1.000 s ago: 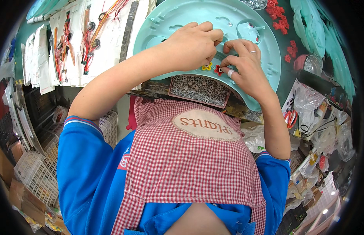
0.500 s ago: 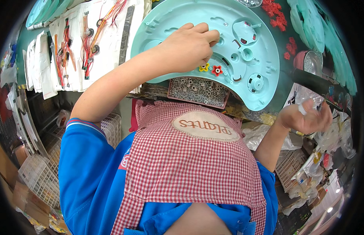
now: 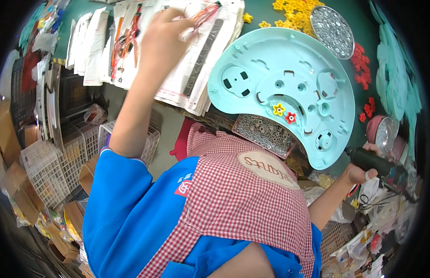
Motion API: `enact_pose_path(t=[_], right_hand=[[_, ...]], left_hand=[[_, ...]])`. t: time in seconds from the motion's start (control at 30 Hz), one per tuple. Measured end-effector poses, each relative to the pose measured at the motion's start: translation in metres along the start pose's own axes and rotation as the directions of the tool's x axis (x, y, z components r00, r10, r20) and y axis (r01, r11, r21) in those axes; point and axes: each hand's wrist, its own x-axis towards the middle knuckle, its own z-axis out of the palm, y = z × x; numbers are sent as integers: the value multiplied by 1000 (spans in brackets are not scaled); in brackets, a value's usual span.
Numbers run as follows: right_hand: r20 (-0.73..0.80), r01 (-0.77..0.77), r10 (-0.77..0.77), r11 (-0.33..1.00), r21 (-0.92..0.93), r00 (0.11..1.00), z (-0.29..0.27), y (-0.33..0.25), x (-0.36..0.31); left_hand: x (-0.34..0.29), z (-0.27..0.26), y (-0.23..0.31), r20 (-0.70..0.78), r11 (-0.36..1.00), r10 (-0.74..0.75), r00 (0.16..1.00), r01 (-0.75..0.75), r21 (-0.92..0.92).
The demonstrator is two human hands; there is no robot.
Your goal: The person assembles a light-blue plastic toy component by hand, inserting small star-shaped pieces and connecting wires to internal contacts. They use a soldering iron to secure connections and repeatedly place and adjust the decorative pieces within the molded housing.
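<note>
The right hand (image 3: 359, 174) grips a dark power tool (image 3: 376, 161) near a turquoise shell (image 3: 252, 52); the left hand (image 3: 163, 41), blurred, meets red wires (image 3: 206, 15), grip indeterminable.

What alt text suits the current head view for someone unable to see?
A person's right hand grips a dark tool; the blurred left hand is near red wires on white sheets. Between the hands sits a curved teal shell bearing a yellow star and red star.
</note>
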Motion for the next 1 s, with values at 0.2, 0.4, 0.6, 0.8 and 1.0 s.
enact_pose_path(t=[0.2,0.4,0.6,0.8,1.0], right_hand=[[92,-128,129,992,-21,987,11,-11,-2],[52,-84,86,996,-32,995,2,-15,0],[55,-92,92,996,3,994,12,-15,-1],[51,-137,135,989,52,990,16,-41,0],[370,-339,201,871,357,907,17,-85,-14]], left_hand=[[-25,18,-48,88,946,-261,961,237,223],[-2,-54,-37,-179,956,-213,961,167,-241],[24,-105,-14,-593,819,-236,770,-170,-548],[56,-63,14,56,214,-355,933,139,-967],[36,-3,49,413,-412,-255,874,288,-864]])
